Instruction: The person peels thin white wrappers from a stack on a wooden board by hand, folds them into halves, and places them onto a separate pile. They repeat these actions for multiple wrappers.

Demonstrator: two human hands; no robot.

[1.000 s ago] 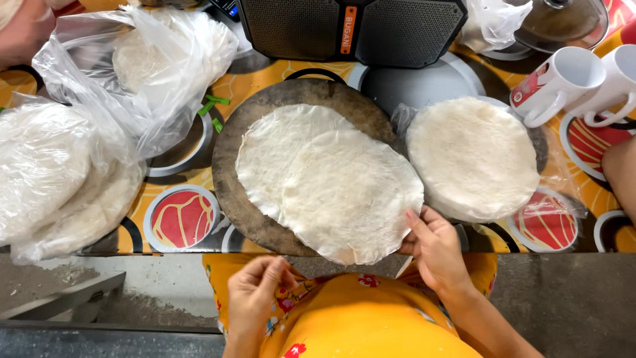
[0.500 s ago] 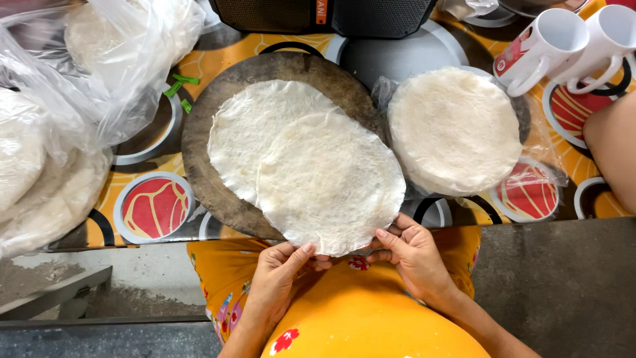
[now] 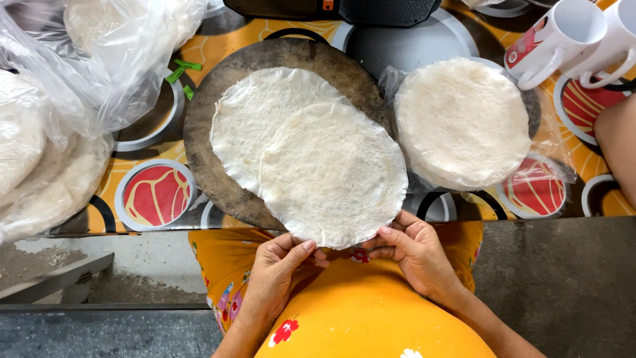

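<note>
Two thin white round rice-paper sheets lie overlapping on a dark round wooden board (image 3: 218,179). The nearer sheet (image 3: 331,174) overhangs the board's front edge; the farther sheet (image 3: 255,113) lies behind and to its left. My left hand (image 3: 278,275) and my right hand (image 3: 414,255) pinch the nearer sheet's front rim from below, fingertips on its edge, one at each side.
A stack of white round sheets (image 3: 462,122) in clear wrap sits right of the board. Clear plastic bags (image 3: 79,86) of more sheets fill the left. Two white mugs (image 3: 583,36) stand at the top right. Another person's arm (image 3: 619,149) shows at the right edge.
My left hand has come up from my lap to the sheet's front edge, joining my right hand there. The view has shifted closer and lower.
</note>
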